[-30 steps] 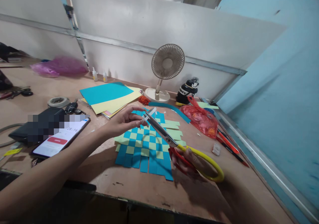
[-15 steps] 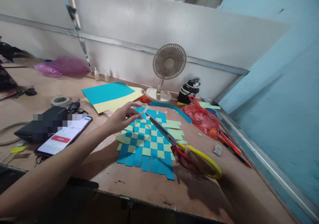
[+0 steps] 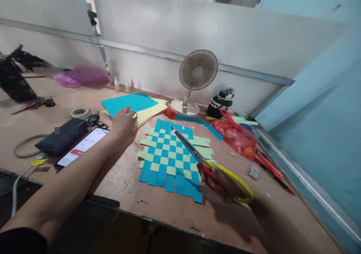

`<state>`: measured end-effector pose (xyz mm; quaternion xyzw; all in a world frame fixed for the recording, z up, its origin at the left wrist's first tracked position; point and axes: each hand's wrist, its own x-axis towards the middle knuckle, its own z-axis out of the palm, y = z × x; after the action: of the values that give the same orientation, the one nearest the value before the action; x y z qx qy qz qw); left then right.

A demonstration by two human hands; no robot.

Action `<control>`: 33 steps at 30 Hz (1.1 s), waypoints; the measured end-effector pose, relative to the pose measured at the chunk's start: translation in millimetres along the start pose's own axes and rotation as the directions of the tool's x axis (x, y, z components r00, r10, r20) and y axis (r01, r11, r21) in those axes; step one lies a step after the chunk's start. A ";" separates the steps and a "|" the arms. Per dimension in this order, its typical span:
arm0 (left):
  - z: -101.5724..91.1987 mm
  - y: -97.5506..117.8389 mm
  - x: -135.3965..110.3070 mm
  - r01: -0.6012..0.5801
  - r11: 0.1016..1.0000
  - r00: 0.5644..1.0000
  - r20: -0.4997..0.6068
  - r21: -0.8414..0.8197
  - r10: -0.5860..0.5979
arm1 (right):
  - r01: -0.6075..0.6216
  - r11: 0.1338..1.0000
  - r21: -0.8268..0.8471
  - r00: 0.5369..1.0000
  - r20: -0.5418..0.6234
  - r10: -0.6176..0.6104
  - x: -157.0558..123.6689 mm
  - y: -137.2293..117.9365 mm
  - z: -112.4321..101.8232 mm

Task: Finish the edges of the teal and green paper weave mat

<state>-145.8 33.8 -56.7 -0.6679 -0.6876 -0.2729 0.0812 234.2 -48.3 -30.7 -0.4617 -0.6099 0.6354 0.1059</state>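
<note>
Beside the woven paper mat (image 3: 169, 152) on the table (image 3: 169, 210), my right hand (image 3: 221, 179) holds the scissors (image 3: 199, 155), while my left hand (image 3: 123, 123) is near the blue sheet (image 3: 138, 101), its grip I cannot tell.

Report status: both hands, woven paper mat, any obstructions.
Right hand gripping yellow-and-red-handled scissors. Left hand at paper sheets, grip unclear. Woven paper mat on table, strip ends uneven. Scissors blades block part of it.

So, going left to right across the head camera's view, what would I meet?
Tape roll → left hand → woven mat → red bag → blue wall.
</note>
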 end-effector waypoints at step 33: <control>-34.7 96.0 -35.6 0.298 0.404 0.891 0.404 -0.865 0.209 | 0.034 0.784 -0.620 0.967 -0.178 -0.183 0.7 -27.7 0.5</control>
<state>-58.8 -18.1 -18.9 -0.6263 -0.4419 -0.4419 -0.4660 221.6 -41.6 -6.9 -0.5048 -0.7919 0.3390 0.0567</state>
